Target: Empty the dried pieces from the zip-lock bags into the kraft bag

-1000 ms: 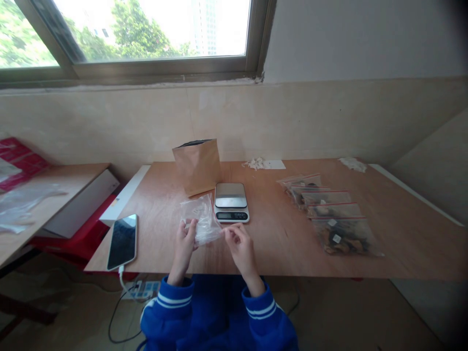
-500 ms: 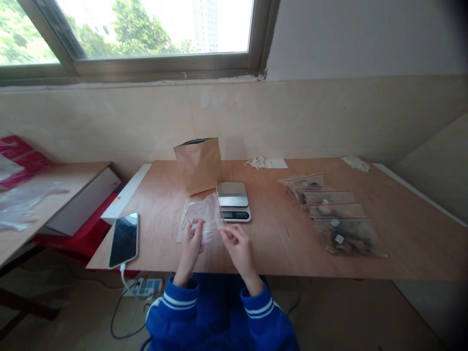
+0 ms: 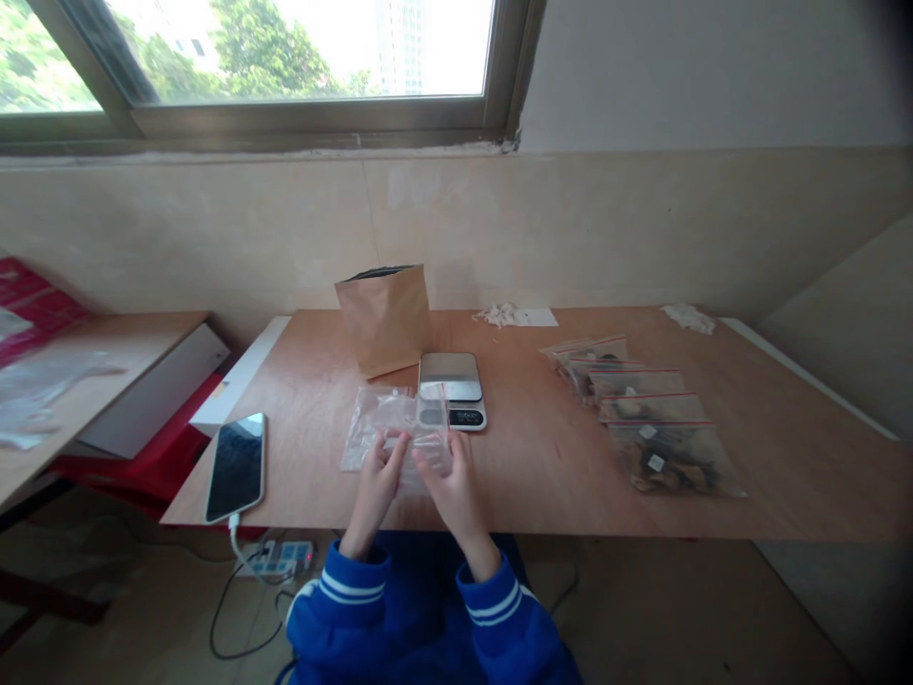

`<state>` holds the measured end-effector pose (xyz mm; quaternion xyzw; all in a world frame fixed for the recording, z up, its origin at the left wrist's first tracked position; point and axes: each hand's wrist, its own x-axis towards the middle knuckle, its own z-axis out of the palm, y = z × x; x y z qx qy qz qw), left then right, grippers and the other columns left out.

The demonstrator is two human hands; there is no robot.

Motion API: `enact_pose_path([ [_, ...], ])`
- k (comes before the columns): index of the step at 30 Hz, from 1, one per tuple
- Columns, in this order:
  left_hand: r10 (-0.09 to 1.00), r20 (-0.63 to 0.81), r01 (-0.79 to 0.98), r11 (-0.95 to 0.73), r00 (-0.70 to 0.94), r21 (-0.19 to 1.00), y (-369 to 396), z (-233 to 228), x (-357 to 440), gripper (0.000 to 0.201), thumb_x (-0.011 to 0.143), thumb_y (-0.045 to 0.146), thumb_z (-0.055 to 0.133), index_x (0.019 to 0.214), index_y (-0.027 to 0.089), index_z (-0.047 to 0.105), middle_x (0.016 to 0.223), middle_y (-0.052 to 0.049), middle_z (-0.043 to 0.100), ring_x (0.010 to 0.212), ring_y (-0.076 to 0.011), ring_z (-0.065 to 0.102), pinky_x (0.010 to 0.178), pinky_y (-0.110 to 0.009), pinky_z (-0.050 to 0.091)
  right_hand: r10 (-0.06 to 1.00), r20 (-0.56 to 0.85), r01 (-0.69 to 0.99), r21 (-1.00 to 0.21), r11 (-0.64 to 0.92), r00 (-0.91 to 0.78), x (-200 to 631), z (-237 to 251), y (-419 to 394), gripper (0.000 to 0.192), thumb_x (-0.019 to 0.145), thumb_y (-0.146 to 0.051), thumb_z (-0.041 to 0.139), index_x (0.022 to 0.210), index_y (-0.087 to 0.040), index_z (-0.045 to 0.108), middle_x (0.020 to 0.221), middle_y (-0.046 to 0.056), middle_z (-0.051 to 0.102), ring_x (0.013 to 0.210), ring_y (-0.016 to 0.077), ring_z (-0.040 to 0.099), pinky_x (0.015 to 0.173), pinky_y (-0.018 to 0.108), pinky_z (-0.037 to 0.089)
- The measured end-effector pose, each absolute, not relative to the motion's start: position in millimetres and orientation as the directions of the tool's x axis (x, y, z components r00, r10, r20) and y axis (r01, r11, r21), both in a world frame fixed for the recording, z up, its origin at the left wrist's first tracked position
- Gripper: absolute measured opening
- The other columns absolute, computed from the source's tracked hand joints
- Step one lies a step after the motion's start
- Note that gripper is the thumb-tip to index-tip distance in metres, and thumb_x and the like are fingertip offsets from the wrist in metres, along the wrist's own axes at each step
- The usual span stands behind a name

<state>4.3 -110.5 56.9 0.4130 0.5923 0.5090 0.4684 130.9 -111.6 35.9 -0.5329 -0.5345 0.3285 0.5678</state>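
Note:
My left hand (image 3: 376, 485) and my right hand (image 3: 449, 483) together hold a small clear zip bag (image 3: 430, 430) with a red strip, raised just above the wooden table (image 3: 528, 466) near its front edge. The bag looks empty. A loose pile of more clear bags (image 3: 371, 425) lies on the table just left of my hands. Right behind the held bag stands a small digital scale (image 3: 452, 388) with a bare steel platform. A brown paper pouch (image 3: 385, 318) stands open behind the scale.
Several filled zip bags (image 3: 646, 423) lie overlapped in a row at the right. A phone (image 3: 237, 465) on a cable lies at the table's left front corner. White scraps (image 3: 510, 316) and a white wad (image 3: 689, 317) sit by the wall. A side table (image 3: 64, 381) stands at the left.
Both hands have drawn together around one clear bag, lifting it off the pile and turning it upright in front of the scale. The view shifted slightly.

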Motion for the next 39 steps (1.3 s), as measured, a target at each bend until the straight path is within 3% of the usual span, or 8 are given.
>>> enact_pose_path([
  [6,0.980,-0.095,0.029,0.102,-0.175,0.994,-110.9,58.1,9.1,0.054,0.072,0.070,0.063,0.085,0.019,0.055,0.042,0.012,0.035,0.033,-0.0059,0.031,0.033,-0.017,0.021,0.896,0.143,0.154,-0.984,0.085,0.419,127.7,33.5,-103.0,0.054,0.095,-0.064,0.037,0.073,-0.019,0.058,0.067,0.005,0.063,0.059,0.0176,0.060,0.056,0.028,0.047],
  [11,0.965,-0.097,0.054,0.113,-0.242,0.992,-111.1,59.6,-11.1,0.055,0.074,0.072,0.060,0.089,0.019,0.054,0.043,0.013,0.030,0.033,-0.0054,0.028,0.033,-0.016,0.019,0.805,-0.040,-0.112,-0.993,0.033,0.592,157.5,40.0,-87.4,0.054,0.091,-0.073,0.031,0.079,-0.022,0.046,0.061,-0.005,0.052,0.032,0.0066,0.036,0.033,0.022,0.025],
  [16,0.984,-0.103,0.122,0.121,-0.144,0.985,-111.2,55.5,-10.0,0.055,0.074,0.071,0.060,0.088,0.018,0.056,0.042,0.013,0.031,0.033,-0.0058,0.029,0.033,-0.017,0.020,0.943,0.018,-0.158,-0.985,0.074,0.333,146.7,57.7,-79.3,0.055,0.087,-0.072,0.043,0.099,-0.020,0.058,0.098,0.007,0.069,0.061,0.0134,0.063,0.046,0.024,0.046],
  [22,0.983,-0.118,0.116,0.134,-0.141,0.984,-112.9,49.4,-12.8,0.056,0.073,0.073,0.060,0.081,0.018,0.055,0.043,0.012,0.030,0.034,-0.0058,0.029,0.032,-0.017,0.021,0.933,-0.035,-0.286,-0.955,0.074,0.358,140.2,68.0,-44.3,0.052,0.075,-0.071,0.062,0.087,-0.021,0.051,0.049,-0.009,0.052,0.032,0.0088,0.041,0.031,0.020,0.031],
  [25,0.962,-0.098,0.101,0.127,-0.254,0.987,-112.2,51.4,-31.9,0.059,0.071,0.076,0.058,0.083,0.018,0.058,0.043,0.012,0.029,0.033,-0.0060,0.028,0.032,-0.017,0.019,0.865,-0.029,-0.316,-0.937,0.152,0.501,172.8,67.6,-34.5,0.054,0.073,-0.072,0.063,0.084,-0.021,0.048,0.047,-0.011,0.046,0.033,0.0069,0.038,0.033,0.018,0.026],
  [31,0.942,-0.125,0.191,0.191,-0.311,0.963,-86.7,34.4,-69.3,0.061,0.073,0.079,0.051,0.073,0.018,0.057,0.042,0.008,0.036,0.037,-0.0099,0.036,0.038,-0.020,0.027,0.717,0.169,0.191,-0.980,0.051,0.676,284.6,40.0,-69.8,0.053,0.078,-0.069,0.058,0.084,-0.017,0.059,0.071,0.004,0.062,0.062,0.0173,0.057,0.055,0.029,0.044],
  [34,0.947,-0.042,0.358,0.161,-0.317,0.920,-67.8,15.9,-77.4,0.059,0.078,0.073,0.049,0.072,0.016,0.061,0.055,0.000,0.051,0.053,-0.0164,0.053,0.050,-0.025,0.041,0.577,0.482,0.646,-0.756,-0.106,0.660,338.8,8.4,-94.0,0.051,0.080,-0.065,0.053,0.087,-0.016,0.065,0.091,0.016,0.064,0.095,0.0312,0.056,0.088,0.049,0.043],
  [39,0.847,0.294,0.786,0.210,-0.443,0.582,-59.9,2.5,-76.7,0.061,0.089,0.054,0.051,0.125,0.005,0.056,0.111,-0.023,0.062,0.103,-0.0339,0.062,0.088,-0.048,0.049,0.519,0.541,0.736,-0.601,-0.312,0.662,381.0,-37.8,-117.3,0.072,0.070,-0.058,0.064,0.120,-0.009,0.055,0.124,0.028,0.049,0.120,0.0434,0.042,0.098,0.060,0.033],
])
